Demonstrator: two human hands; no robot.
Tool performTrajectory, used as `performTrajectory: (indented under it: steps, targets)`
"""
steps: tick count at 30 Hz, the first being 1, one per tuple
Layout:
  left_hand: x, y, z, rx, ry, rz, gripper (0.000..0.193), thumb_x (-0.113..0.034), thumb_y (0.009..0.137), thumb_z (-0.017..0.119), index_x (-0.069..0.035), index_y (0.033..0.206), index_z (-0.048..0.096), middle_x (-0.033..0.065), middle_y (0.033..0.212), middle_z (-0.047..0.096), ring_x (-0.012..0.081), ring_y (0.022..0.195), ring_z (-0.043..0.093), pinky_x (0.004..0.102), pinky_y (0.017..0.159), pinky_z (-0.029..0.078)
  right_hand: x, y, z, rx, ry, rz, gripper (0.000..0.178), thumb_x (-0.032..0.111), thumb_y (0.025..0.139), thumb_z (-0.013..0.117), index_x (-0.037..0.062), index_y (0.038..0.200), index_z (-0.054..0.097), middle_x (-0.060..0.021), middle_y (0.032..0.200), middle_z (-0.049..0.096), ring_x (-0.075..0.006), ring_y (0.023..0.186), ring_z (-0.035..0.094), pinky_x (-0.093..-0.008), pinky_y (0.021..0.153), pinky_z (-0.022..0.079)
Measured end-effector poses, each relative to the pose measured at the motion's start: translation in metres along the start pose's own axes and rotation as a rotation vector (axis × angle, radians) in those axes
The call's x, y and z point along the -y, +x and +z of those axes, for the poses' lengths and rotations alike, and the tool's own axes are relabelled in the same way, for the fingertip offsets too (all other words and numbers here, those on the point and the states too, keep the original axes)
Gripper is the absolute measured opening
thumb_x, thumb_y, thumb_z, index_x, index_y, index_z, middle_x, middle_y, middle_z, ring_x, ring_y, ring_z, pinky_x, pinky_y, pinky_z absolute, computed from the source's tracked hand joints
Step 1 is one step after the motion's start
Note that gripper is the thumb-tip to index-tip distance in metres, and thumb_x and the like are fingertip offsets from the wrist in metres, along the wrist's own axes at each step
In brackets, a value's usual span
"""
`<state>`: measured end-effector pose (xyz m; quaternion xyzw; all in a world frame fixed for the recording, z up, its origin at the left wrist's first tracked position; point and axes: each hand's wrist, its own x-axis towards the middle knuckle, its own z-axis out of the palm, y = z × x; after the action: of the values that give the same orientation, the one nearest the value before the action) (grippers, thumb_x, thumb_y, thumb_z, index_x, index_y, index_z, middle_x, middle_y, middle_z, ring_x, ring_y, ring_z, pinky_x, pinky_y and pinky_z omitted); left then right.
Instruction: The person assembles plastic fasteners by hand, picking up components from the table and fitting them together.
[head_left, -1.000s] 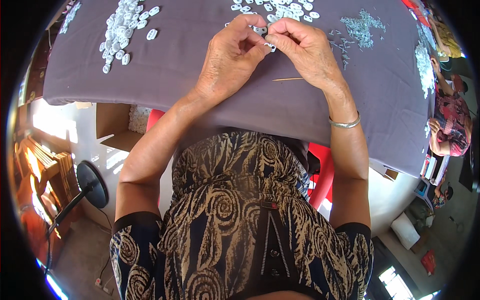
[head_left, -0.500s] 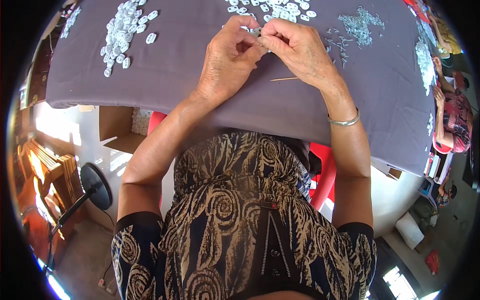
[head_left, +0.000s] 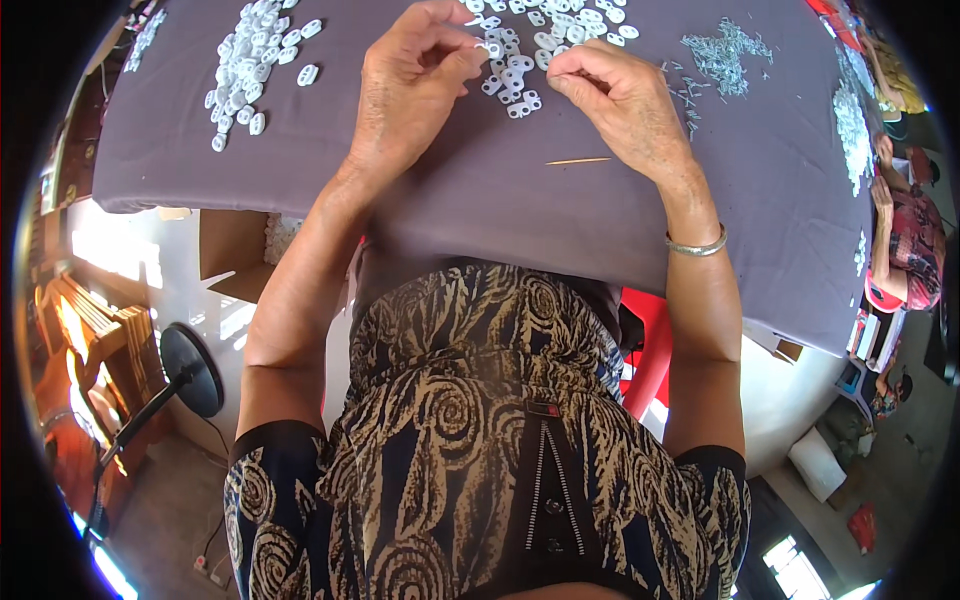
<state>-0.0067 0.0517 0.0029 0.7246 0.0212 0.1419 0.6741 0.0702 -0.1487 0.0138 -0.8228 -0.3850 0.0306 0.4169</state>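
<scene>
My left hand [head_left: 412, 95] is closed in a pinch. A small white oval plastic piece with holes [head_left: 490, 49] shows at the tips of its thumb and finger. To the right, my right hand [head_left: 628, 108] has thumb and forefinger pressed together; whatever they hold, if anything, is too small to make out. Between the hands lies a cluster of white two-holed plastic pieces [head_left: 517, 80] on the cloth. More white oval pieces [head_left: 585, 22] lie just beyond my right hand. A thin pointed wooden stick [head_left: 578, 161] rests on the cloth nearer to me.
A dark grey-purple cloth [head_left: 450, 215] covers the table. White pieces [head_left: 245, 60] are heaped at left, small metal pins [head_left: 725, 55] at right. Another person [head_left: 910, 235] sits by the right edge, near a pale heap [head_left: 850, 130]. An open cardboard box [head_left: 228, 245] stands below the left edge.
My hands have come apart: the left moved left and away from me, the right slightly right. The cluster of two-holed pieces between them is now uncovered.
</scene>
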Motion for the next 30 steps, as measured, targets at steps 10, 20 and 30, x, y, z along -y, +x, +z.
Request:
performTrajectory:
  steps: [10,20,30]
  targets:
    - [0.004,0.0,0.0,-0.03,0.055,-0.017,0.028,-0.002,0.087,0.061,-0.003,0.115,0.054,0.0036,0.088,0.064,0.0089,0.076,0.059,0.0226,0.065,0.048,-0.008,0.012,0.01,-0.143,-0.236,-0.118,0.013,0.008,0.084,0.064,0.0051,0.096,0.065,-0.0037,0.081,0.058,-0.0179,0.068,0.056,-0.0311,0.064,0.047]
    - [0.005,-0.004,0.005,-0.018,0.019,-0.002,0.025,-0.002,0.085,0.062,-0.002,0.109,0.054,0.002,0.082,0.062,0.006,0.07,0.055,0.0214,0.061,0.048,-0.003,0.005,0.011,-0.086,-0.267,-0.164,0.018,0.005,0.08,0.067,0.0075,0.098,0.065,-0.0053,0.084,0.058,-0.022,0.074,0.058,-0.0338,0.067,0.048]
    - [-0.002,-0.012,0.016,0.029,0.046,-0.004,0.023,-0.001,0.085,0.061,-0.002,0.107,0.055,0.002,0.079,0.062,0.0059,0.069,0.054,0.022,0.061,0.047,-0.003,-0.002,0.011,-0.051,-0.251,-0.136,0.021,0.001,0.082,0.064,0.0061,0.102,0.062,-0.0039,0.081,0.058,-0.0156,0.072,0.058,-0.0283,0.065,0.048]
